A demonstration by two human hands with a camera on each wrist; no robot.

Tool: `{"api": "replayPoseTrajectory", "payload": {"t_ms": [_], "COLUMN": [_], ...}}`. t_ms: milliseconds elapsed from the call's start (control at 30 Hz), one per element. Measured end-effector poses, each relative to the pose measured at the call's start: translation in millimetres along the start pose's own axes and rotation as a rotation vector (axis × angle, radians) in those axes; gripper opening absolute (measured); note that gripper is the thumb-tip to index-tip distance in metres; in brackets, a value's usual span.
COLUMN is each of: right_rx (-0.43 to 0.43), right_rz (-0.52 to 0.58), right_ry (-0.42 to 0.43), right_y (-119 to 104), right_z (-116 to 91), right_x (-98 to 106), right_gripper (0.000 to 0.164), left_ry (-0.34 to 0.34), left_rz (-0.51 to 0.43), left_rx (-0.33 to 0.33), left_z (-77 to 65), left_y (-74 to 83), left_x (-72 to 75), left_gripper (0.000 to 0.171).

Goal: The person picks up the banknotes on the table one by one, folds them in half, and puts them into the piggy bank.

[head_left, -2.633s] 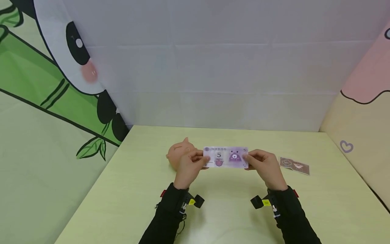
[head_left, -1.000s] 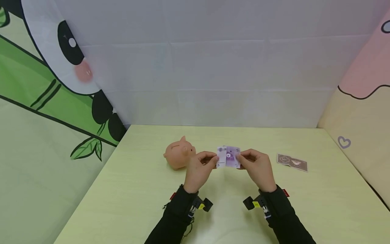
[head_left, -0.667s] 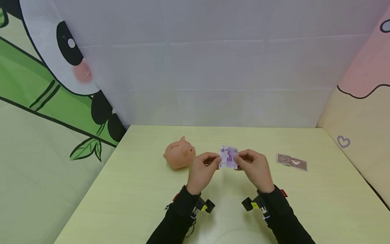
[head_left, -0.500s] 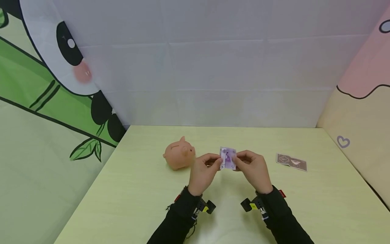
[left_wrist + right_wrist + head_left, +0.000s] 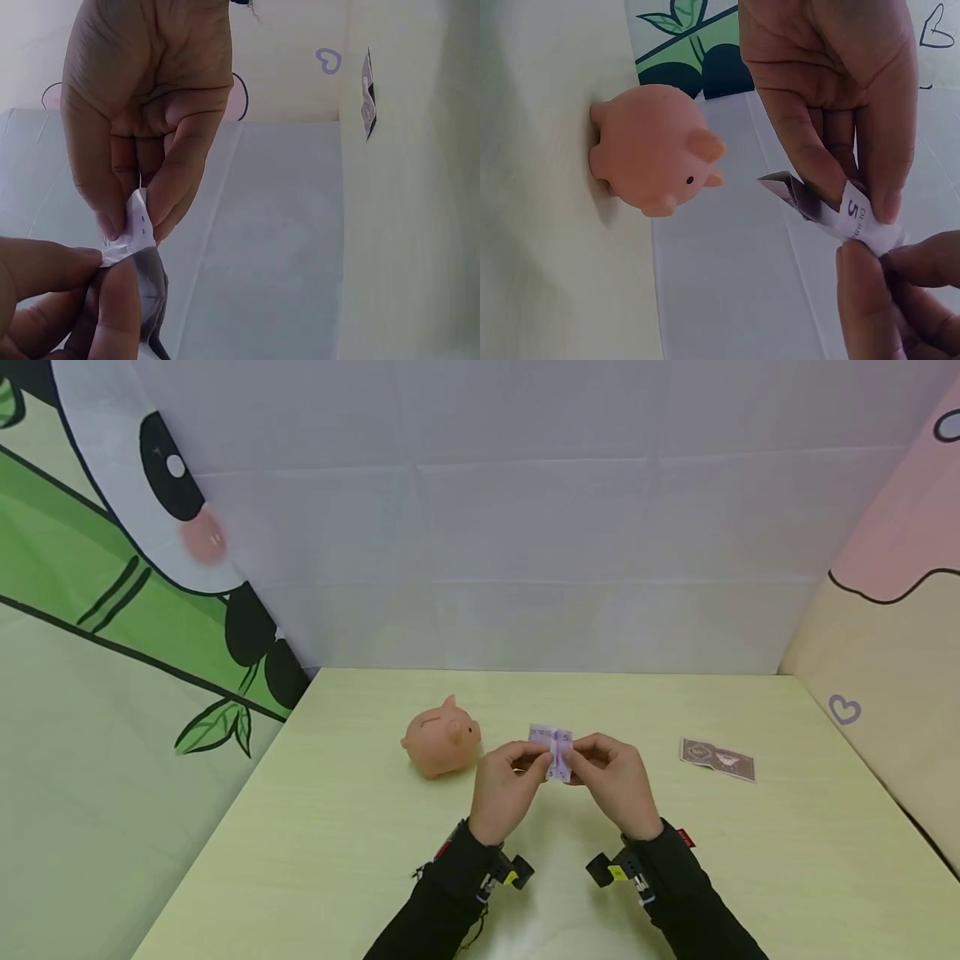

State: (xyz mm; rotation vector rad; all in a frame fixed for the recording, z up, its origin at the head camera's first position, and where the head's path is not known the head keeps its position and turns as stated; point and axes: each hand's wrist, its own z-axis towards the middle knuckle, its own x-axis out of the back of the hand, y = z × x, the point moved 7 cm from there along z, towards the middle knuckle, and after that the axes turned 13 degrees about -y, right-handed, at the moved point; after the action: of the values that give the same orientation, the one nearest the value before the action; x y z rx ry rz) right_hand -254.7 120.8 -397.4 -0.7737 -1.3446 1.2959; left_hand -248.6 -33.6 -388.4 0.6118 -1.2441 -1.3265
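Note:
A purple and white play banknote (image 5: pixel 553 745) with a 5 on it is bunched into folds above the table, pinched between both hands. My left hand (image 5: pixel 506 789) grips its left edge with thumb and fingers. The opposite edge is pinched by my right hand (image 5: pixel 617 783), whose fingertips are close to the left ones. In the right wrist view the folded note (image 5: pixel 859 214) shows its 5 and a pointed loose corner. The left wrist view shows the note (image 5: pixel 137 225) bent between the two sets of fingertips, which hide part of it.
A pink piggy bank (image 5: pixel 442 739) with a slot on its back stands left of the hands on the pale table (image 5: pixel 337 827). A brown play banknote (image 5: pixel 717 759), slightly creased, lies to the right. Printed cloth walls (image 5: pixel 525 568) enclose the back and sides.
The hands have moved toward each other. Between them the purple banknote has gone from flat and spread to narrow and folded, and it sits slightly lower. Piggy bank and brown note stay put.

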Motion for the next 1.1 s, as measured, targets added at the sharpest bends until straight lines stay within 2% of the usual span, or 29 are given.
{"api": "replayPoseTrajectory", "payload": {"t_ms": [433,667,1100], "right_rx": [0.035,0.018,-0.016], "right_rz": [0.026,0.044,0.068], "right_ry": [-0.006,-0.004,0.009], "right_y": [-1.2,-2.9,-8.3], "right_z": [-5.5,-7.9,-12.6], "right_x": [-9.4,-13.0,-20.6], "right_gripper": [0.015,0.016,0.02], "left_ry": [0.031,0.031,0.017], "left_rz": [0.168,0.178,0.161], "left_rx": [-0.087,-0.106,-0.1], "left_z": [-6.9,-9.7,-15.1], "left_y": [9.6,11.0,9.8], "left_x": [-2.4,-2.3,-0.1], "left_gripper": [0.01,0.01,0.013]}}
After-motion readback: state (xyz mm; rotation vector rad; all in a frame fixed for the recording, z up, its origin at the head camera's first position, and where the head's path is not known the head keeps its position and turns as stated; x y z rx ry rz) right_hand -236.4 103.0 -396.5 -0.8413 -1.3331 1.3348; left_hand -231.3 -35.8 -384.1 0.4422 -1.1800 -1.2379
